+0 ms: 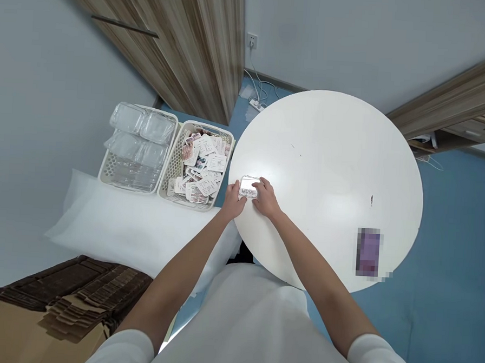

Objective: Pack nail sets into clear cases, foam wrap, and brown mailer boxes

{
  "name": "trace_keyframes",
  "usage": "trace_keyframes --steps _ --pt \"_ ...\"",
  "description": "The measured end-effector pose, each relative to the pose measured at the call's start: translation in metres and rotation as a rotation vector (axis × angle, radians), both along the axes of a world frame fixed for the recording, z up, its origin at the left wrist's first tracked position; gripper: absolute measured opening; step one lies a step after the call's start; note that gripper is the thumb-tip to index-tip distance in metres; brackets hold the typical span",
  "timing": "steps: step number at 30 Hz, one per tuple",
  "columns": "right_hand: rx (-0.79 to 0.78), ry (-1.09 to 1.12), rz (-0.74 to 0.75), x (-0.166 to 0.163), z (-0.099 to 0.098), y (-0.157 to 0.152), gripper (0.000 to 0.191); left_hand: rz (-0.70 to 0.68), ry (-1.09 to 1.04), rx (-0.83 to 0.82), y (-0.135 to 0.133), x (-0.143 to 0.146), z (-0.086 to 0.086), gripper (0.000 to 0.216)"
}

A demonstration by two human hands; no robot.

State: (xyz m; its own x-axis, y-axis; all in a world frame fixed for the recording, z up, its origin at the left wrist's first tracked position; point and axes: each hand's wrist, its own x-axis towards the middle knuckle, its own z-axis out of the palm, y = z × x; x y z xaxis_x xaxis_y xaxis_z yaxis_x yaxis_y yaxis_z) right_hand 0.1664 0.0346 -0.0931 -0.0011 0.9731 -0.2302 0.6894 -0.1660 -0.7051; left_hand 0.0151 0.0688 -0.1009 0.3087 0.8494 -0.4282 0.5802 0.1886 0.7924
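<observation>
Both hands are at a small clear plastic case (249,186) with a bright, reflective top, over the left edge of the white round table (329,153). My left hand (234,202) grips the case's left side, thumb along its near edge. From the right, my right hand (266,198) holds it with thumb and fingers, one finger lying over the top. Small details show along the case's near side, too fine to make out. Left of the hands stands a white basket (167,185) filled with loose printed cards and packs (207,186).
A second white basket (101,168) holds clear plastic packages (142,125). White wrapping material (118,218) lies before the baskets, with stacked brown cardboard (85,298) nearer me. A blurred purple item (369,253) lies on the table's right. Cables and a power strip (257,105) are on the floor behind.
</observation>
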Motion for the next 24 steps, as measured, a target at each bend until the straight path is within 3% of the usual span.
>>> trace_keyframes --steps 7,14,20,24 --pt "-0.014 0.036 0.000 0.003 0.000 -0.007 0.064 0.071 -0.104 -0.079 -0.005 -0.002 -0.002 0.078" --pt "0.023 0.150 -0.117 0.010 0.007 -0.044 0.071 0.157 -0.133 -0.072 -0.019 -0.002 -0.001 0.084" --pt "0.034 0.163 -0.228 0.016 0.024 -0.099 0.052 0.187 -0.118 -0.058 -0.036 -0.006 0.001 0.082" --pt "-0.051 0.191 -0.185 0.027 0.039 -0.144 0.036 0.258 -0.150 -0.045 -0.046 -0.008 0.000 0.077"
